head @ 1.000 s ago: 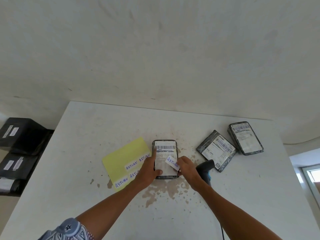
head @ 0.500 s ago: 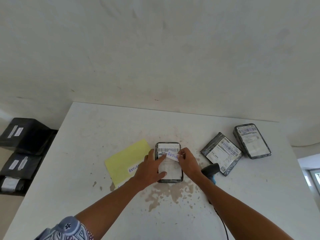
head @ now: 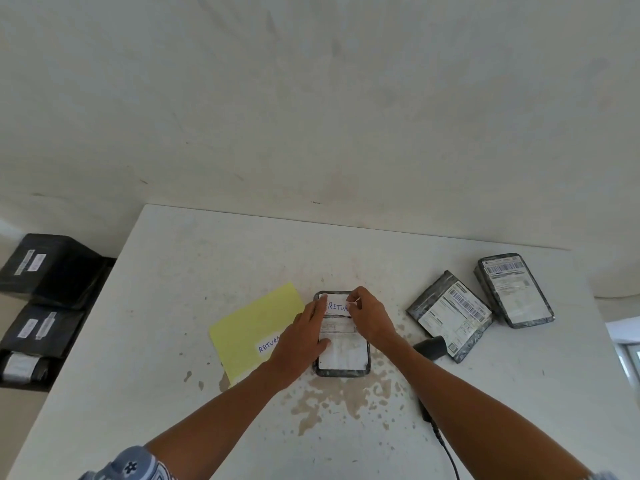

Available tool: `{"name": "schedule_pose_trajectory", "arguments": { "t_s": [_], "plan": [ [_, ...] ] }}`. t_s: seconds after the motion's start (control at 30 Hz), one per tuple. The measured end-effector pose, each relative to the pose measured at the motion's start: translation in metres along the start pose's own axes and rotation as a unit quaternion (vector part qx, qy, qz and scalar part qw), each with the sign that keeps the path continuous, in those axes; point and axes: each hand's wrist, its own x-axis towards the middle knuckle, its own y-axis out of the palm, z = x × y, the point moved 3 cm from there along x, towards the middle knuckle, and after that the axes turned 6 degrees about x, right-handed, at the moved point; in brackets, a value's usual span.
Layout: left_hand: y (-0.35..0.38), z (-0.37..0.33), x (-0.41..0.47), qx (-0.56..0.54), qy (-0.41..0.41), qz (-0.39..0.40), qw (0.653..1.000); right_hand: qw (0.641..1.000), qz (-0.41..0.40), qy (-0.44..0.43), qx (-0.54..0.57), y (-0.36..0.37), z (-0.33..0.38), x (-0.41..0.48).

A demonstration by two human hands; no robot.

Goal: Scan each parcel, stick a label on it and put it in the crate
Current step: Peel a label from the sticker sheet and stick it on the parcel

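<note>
Fingers (head: 356, 301) of your right hand (head: 372, 317) pinch the small white handwritten RETURN label (head: 336, 304) at the top of the flat black-wrapped parcel (head: 343, 356) on the white counter (head: 207, 271), the straight fingers (head: 319, 306) of your left hand (head: 298, 341) pressing its edge, and uneven pressure could crease it or set it askew.

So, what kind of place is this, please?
Probably a parcel returns or dispatch desk: black-wrapped parcels with barcode shipping labels, a black handheld barcode scanner on the white table, and a yellow sheet of white RETURN stickers.
</note>
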Motion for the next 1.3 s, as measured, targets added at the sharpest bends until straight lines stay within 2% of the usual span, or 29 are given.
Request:
{"name": "schedule_pose_trajectory", "arguments": {
  "t_s": [0.37, 0.57, 0.9, 1.07, 1.2, 1.3],
  "plan": [
    [-0.001, -0.002, -0.001, 0.010, -0.001, -0.007, 1.000, 1.000, 0.016, -0.012, 0.001, -0.003, -0.003, -0.001],
    [0.002, -0.001, -0.003, -0.025, -0.004, -0.007, 1.000, 1.000, 0.021, -0.013, -0.008, 0.000, -0.002, -0.002],
    [0.018, 0.007, 0.001, 0.061, 0.002, 0.005, 0.998, 0.999, -0.002, -0.006, -0.045, 0.003, 0.005, -0.007],
    [0.024, 0.010, 0.004, 0.121, -0.003, 0.015, 0.993, 0.989, -0.024, 0.001, -0.148, 0.004, 0.009, -0.012],
    [0.024, 0.007, 0.005, 0.159, 0.003, 0.016, 0.987, 0.961, -0.066, -0.024, -0.268, 0.011, 0.014, -0.018],
    [0.021, 0.006, 0.004, 0.166, 0.003, 0.012, 0.986, 0.939, -0.099, -0.009, -0.329, 0.011, 0.012, -0.023]
  ]
}}
